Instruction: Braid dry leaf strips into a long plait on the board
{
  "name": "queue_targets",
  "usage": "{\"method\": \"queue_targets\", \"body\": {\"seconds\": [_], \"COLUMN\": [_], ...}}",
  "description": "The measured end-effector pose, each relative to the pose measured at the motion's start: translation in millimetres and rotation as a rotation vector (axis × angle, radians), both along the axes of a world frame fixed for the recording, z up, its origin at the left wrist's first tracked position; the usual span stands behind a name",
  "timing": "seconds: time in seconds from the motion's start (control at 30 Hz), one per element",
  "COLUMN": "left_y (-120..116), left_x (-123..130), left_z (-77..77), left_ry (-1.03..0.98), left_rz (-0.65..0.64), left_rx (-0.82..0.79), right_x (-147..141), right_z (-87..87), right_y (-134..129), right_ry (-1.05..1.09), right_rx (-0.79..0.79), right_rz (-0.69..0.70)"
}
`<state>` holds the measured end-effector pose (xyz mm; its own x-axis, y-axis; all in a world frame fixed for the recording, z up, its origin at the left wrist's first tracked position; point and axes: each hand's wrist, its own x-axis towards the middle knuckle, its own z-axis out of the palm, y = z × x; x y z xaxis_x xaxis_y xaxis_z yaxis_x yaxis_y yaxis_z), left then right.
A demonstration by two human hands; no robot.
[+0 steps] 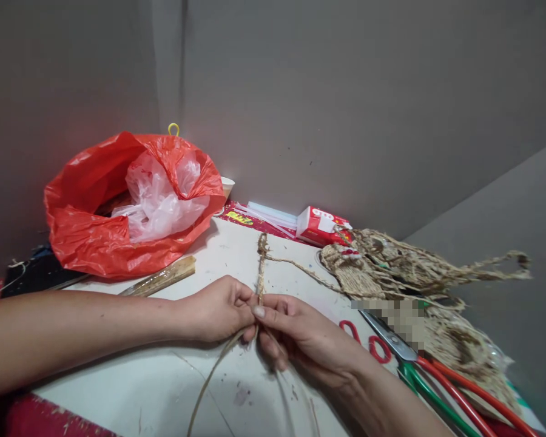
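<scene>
A narrow braided straw cord (262,270) stands out from between my fingertips toward the back of the white board, with a small loop at its far end. My left hand (225,308) pinches the near end of the braid from the left. From the right, my right hand (291,325) pinches the same spot, its thumb against the braid. Loose strands (209,376) hang from my fingers toward the near edge. A thin twisted cord (300,265) runs from the braid's upper part to the woven straw pile on the right.
An open red plastic bag (95,255) is at the back left, by a wooden piece (164,276). A red tissue pack (316,224) lies at the back. Woven straw pieces (382,261) and scissors with red and green handles (403,347) occupy the right side.
</scene>
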<state>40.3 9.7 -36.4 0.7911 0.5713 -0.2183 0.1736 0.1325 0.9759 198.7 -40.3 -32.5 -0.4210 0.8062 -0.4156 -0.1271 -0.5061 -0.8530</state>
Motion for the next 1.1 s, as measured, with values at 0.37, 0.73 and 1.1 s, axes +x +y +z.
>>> {"method": "queue_targets", "body": {"seconds": [0.37,0.73,1.1], "left_y": [2.5,10.5,13.7], "left_x": [-0.5,-5.1,-6.3], "left_z": [-2.3,5.3,16.8], "left_ry": [0.069,0.149,0.369], "left_rz": [0.043,-0.159,-0.074], "left_rx": [0.128,0.137,0.635], "right_x": [4.6,16.7,4.3], "right_z": [1.1,4.3,-5.0], "right_y": [0.3,4.9,6.1], "right_ry": [-0.236,-0.427,-0.194], "right_rx": [0.029,0.132,-0.066], "right_rz": [0.025,0.158,-0.076]}}
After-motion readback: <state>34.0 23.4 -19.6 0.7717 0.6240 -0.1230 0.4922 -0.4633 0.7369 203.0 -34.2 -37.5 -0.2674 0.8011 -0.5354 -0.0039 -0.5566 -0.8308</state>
